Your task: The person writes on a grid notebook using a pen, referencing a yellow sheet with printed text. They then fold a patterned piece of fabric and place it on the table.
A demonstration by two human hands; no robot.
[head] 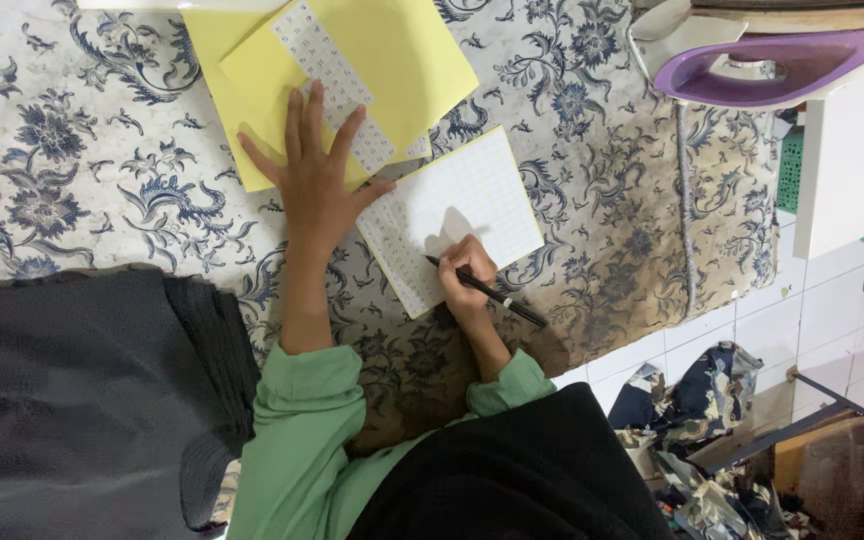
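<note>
Partly, right hand (467, 272) hides pen (487, 291) (tip).

White label sheet (452, 215), rectangular, gridded into small cells, laid tilted on floral cloth near middle; left columns printed dark, remainder blank; yellow backing seen along top edge

Narrow white label strip (337, 80), rows of small printed cells, laid diagonally across yellow sheets (402, 60) at top centre; lower end partly covered by fingers

Yellow sheets rectangular, stacked, overlapped at angles

No packages, signs or screens seen
</note>
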